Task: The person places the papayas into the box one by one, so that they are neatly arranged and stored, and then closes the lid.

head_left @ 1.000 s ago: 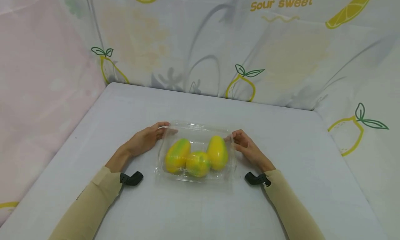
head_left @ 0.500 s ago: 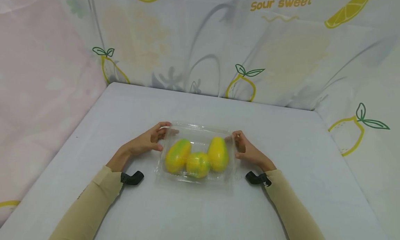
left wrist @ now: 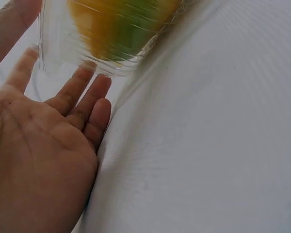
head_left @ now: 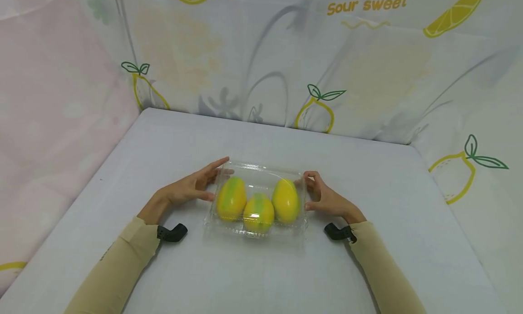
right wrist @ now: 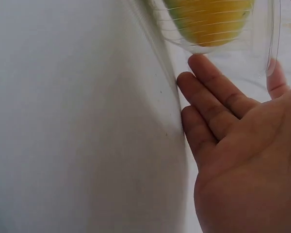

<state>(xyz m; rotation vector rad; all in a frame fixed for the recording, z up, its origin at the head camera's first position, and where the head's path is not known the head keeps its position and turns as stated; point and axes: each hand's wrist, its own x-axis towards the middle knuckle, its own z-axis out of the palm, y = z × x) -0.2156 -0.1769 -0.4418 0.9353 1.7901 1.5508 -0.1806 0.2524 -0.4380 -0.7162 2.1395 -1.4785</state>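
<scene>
A clear plastic clamshell box [head_left: 265, 169] with its lid down is on the table between the two hands. Through it show three yellow-green mangoes: left [head_left: 231, 199], middle [head_left: 259, 214] and right [head_left: 286, 201]. My left hand [head_left: 185, 186] spans the box's left end, index finger at the far corner and thumb nearer me. In the left wrist view, its long fingers [left wrist: 70, 92] are fairly straight, tips against the box's end. Mirroring this, my right hand [head_left: 331, 199] spans the right end. Its outer fingers [right wrist: 208, 97] lie nearly straight just below the box in the right wrist view.
A white table [head_left: 261, 277] carries the box. Behind it hangs a lemon-print cloth [head_left: 261, 50], and a pinkish cloth [head_left: 53, 100] rises at the left. Each forearm has a tan sleeve and a black wrist device [head_left: 173, 233].
Both thumbs have spread away from the index fingers along the box's ends. The left index finger has straightened at the far corner. The mangoes have turned and shifted inside the box.
</scene>
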